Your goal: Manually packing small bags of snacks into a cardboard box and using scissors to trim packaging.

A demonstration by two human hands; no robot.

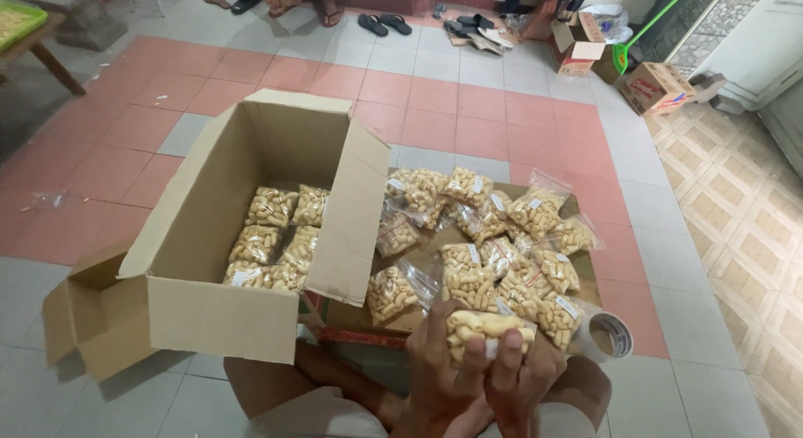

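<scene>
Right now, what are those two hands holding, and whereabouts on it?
Both hands clasp one clear snack packet by its lower edge: left hand on its left part, right hand on its right.

So the main thing here is a small clear plastic packet [485, 327] stuffed with pale, beige, finger-shaped snack pieces. It's held lengthwise, roughly level, gripped from below, with most of its top side showing and the lower part hidden by fingers. It sits at the near edge of a flattened cardboard sheet [368, 319] on the tiled floor, just in front of a loose heap of matching packets [493, 237] spread across that sheet. More of the same packets lie packed in neat rows inside the open cardboard box [209, 312] at the sheet's left edge.
</scene>
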